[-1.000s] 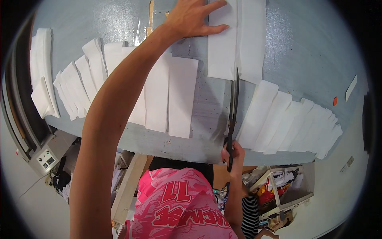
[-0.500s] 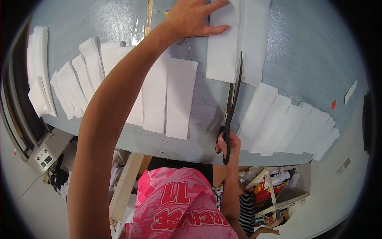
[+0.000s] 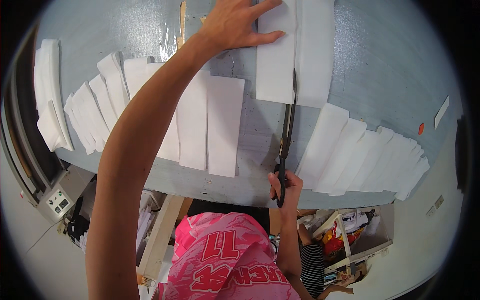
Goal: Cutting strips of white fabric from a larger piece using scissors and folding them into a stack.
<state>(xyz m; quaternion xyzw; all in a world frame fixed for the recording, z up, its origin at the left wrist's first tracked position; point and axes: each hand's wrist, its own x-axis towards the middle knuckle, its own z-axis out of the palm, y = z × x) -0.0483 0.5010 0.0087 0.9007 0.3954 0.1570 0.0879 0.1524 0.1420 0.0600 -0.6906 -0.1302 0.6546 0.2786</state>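
Note:
My right hand is wrapped round the handles of long black scissors. Their blades point away from me and lie along the gap between two white fabric strips, a left strip and a right strip, at the far side of the table. On the left strip, my left hand lies with its fingers spread, thumb and index finger apart. Part of that hand runs past the upper edge of the view. The scissor blades look nearly closed, with one tip over the edge of the left strip.
Overlapping white strips lie in a row on the left of the grey table, partly behind my left forearm. Another fanned row lies on the right. An orange disc sits farther right. Below the edge stands an open drawer with cloth.
The scissors have swung slightly left and their blades have come together. The left and right strips now look parted along a narrow line. My left hand stays nearly in place.

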